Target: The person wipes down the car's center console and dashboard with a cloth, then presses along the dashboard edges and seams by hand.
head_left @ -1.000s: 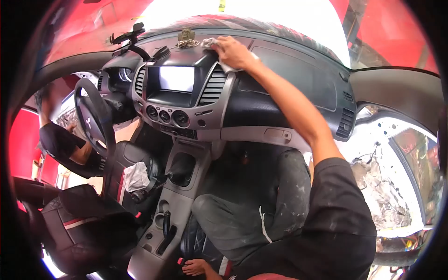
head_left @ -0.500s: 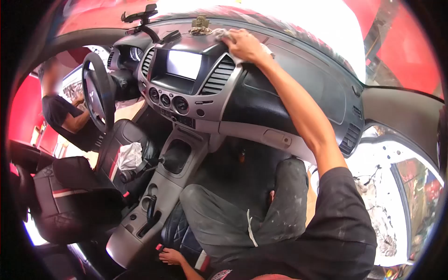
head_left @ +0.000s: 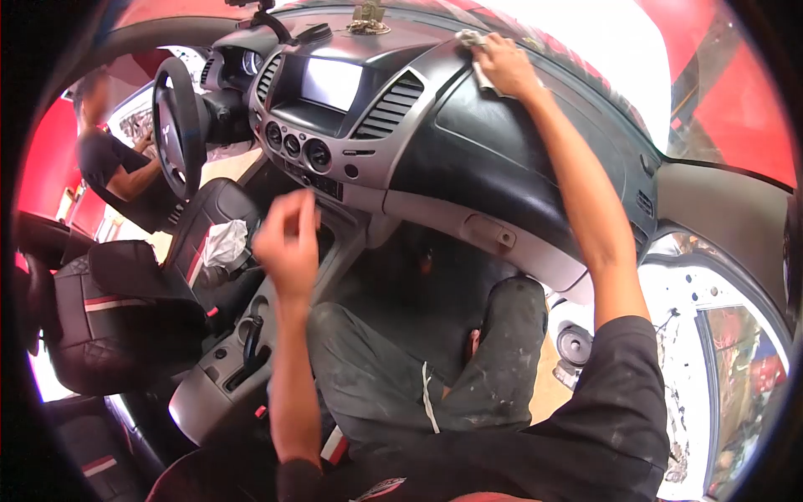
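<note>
My right hand [head_left: 504,67] is closed on a greyish-white cloth [head_left: 483,79] and presses it against the top of the black dashboard [head_left: 510,125], above the passenger side. Part of the cloth sticks out past the fingers on the left, near the windscreen. My left hand [head_left: 288,243] is raised in front of the centre console, partly covering the gear lever area. Its fingers look curled but are blurred by motion, and nothing can be made out in them.
A lit screen [head_left: 332,84] and an air vent [head_left: 391,105] sit in the centre panel. A gold ornament [head_left: 368,18] stands on the dashboard. A white cloth [head_left: 224,243] lies on the driver's seat. Beyond the steering wheel [head_left: 177,138] is another person [head_left: 117,163].
My right hand has slid rightward along the dashboard with the cloth. My left hand has risen from beside the seat to in front of the console. The view has shifted slightly.
</note>
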`<action>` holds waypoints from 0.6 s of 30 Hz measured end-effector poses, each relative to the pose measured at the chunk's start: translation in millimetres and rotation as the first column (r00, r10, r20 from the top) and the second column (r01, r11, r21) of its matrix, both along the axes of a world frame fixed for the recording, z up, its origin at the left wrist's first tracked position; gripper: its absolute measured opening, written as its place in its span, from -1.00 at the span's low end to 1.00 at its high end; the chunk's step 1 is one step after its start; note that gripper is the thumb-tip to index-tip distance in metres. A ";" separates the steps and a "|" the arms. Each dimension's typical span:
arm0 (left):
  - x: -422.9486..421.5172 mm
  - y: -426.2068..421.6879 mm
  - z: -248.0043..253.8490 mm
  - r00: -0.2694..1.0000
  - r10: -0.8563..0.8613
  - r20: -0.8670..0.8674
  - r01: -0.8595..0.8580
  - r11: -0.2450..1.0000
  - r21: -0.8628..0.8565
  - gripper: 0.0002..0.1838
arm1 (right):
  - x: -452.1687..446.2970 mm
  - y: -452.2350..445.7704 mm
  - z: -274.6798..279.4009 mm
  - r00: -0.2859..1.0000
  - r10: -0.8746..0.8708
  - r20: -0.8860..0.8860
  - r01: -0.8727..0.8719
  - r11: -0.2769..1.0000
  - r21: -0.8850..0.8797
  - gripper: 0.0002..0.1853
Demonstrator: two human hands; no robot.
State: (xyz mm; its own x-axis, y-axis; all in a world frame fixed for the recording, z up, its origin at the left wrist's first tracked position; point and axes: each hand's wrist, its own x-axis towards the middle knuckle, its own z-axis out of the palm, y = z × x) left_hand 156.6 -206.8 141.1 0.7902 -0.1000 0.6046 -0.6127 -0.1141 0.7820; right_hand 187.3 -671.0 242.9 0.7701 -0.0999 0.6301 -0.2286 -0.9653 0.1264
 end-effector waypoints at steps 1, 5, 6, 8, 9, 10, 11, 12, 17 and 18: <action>28.3 -19.0 25.0 0.990 -0.108 0.088 0.105 0.994 0.036 -0.93 | -6.5 -24.0 0.4 0.999 -0.043 -0.006 0.043 0.999 0.017 -0.51; 132.3 -83.8 87.2 0.901 -0.221 0.374 0.124 0.956 0.268 -0.82 | -39.9 -36.1 14.7 0.978 -0.207 -0.011 0.204 0.952 0.227 -0.42; 145.6 -91.4 100.5 0.846 -0.300 0.440 0.138 0.921 0.363 -0.80 | -41.7 -34.4 12.4 0.977 -0.214 -0.002 0.208 0.943 0.259 -0.42; 182.3 -106.6 107.8 0.737 -0.419 0.531 0.158 0.870 0.467 -0.81 | -32.5 -54.7 5.7 0.973 -0.231 -0.005 0.226 0.949 0.221 -0.38; 190.3 -111.1 110.4 0.740 -0.440 0.508 0.145 0.843 0.519 -0.83 | -27.9 -63.0 1.5 0.977 -0.212 0.031 0.202 0.959 0.198 -0.37; 198.1 -113.1 112.9 0.744 -0.459 0.486 0.131 0.812 0.568 -0.84 | -23.2 -71.3 -1.8 0.979 -0.193 0.068 0.178 0.969 0.173 -0.36; 171.8 -114.1 129.3 0.836 -0.397 0.378 0.156 0.833 0.530 -0.89 | -18.9 -79.8 -3.7 0.980 -0.185 0.071 0.175 0.976 0.132 -0.37; 175.0 -116.7 133.4 0.822 -0.427 0.376 0.154 0.803 0.575 -0.89 | -18.5 -79.7 -0.8 0.983 -0.180 0.043 0.170 0.970 0.176 -0.37; 179.6 -124.4 149.9 0.725 -0.542 0.425 0.116 0.704 0.700 -0.88 | -49.4 -2.7 25.2 0.995 -0.075 0.058 0.051 0.941 0.334 -0.57; 181.3 -125.0 153.4 0.722 -0.558 0.409 0.105 0.673 0.732 -0.87 | -49.0 -4.4 23.4 0.995 -0.075 0.064 0.052 0.949 0.312 -0.58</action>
